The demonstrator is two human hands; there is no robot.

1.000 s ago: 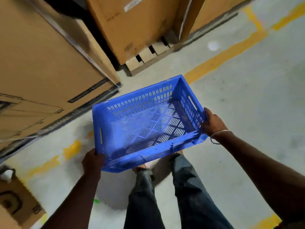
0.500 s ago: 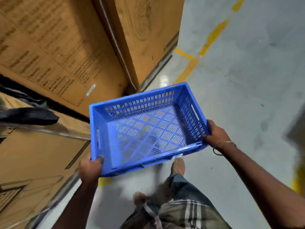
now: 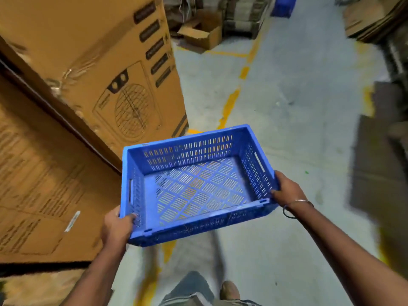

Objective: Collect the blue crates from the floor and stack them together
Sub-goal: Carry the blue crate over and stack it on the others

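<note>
An empty blue slotted crate (image 3: 194,184) is carried level above the grey floor, in front of my body. My left hand (image 3: 116,226) grips its near left corner, thumb curled over the rim. My right hand (image 3: 287,191) grips the near right corner, fingers wrapped over the edge; a thin bangle sits on that wrist. Far ahead at the top of the view stands another blue crate (image 3: 282,5), partly cut off by the frame edge.
Tall cardboard cartons (image 3: 92,69) line the left side of the aisle. An open small box (image 3: 198,36) and stacked cardboard lie ahead. Flattened cardboard sheets (image 3: 379,164) cover the floor on the right. Yellow floor lines (image 3: 229,107) run up the aisle. My feet show below.
The view has swung up and along the aisle as I walk with the crate. Both hands keep the same grip; the far blue crate and cardboard piles have come into view.
</note>
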